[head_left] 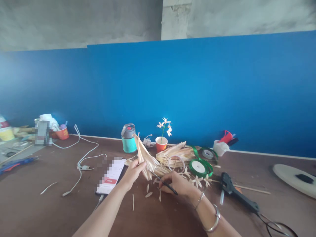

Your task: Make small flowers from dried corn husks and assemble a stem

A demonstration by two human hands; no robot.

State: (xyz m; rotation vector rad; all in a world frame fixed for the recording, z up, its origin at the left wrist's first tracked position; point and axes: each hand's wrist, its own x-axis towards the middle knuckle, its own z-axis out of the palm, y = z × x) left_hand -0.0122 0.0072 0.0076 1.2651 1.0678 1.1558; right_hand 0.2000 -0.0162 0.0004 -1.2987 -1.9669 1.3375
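Note:
My left hand (134,171) is closed around a pale dried corn husk (143,152), which stands up and fans out from the fingers. In my right hand (175,183) is a pair of scissors (170,188) with black handles, its blades pointing at the lower part of the husk. Whether the blades touch the husk I cannot tell. More husks (176,153) lie in a pile behind my hands. Small cut husk pieces (148,195) are scattered below them, and pale husk flowers (197,181) rest beyond my right wrist.
Right of the pile are a green ribbon roll (199,167) and a black glue gun (238,191). A red paper cup (161,144) holds a flower stem. A turquoise flask (129,144), phone (111,177) and white cables (80,164) are to the left. A blue panel (197,89) borders the back.

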